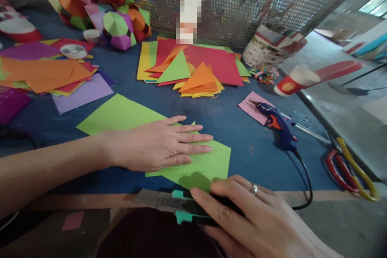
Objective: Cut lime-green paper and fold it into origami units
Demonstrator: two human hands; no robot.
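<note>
The left hand (151,145) is lying flat on green paper (119,113) on the desk (244,139), fingers spreading wide — the right hand (250,213) is gripping a teal-and-black cutter (184,206). A red-and-white cup (293,81) is bearing a round logo (287,86) — too blurred to read.

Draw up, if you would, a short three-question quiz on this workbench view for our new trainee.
1. Multiple choice: What does the right hand hold?
a) scissors
b) a cutter
c) a paper cup

2. True or false: The tip of the glue gun lies over a piece of pink paper.

3. Fill in the blank: The left hand lies flat, fingers spread, on paper coloured ____.

Key: 1. b; 2. true; 3. green.
</note>
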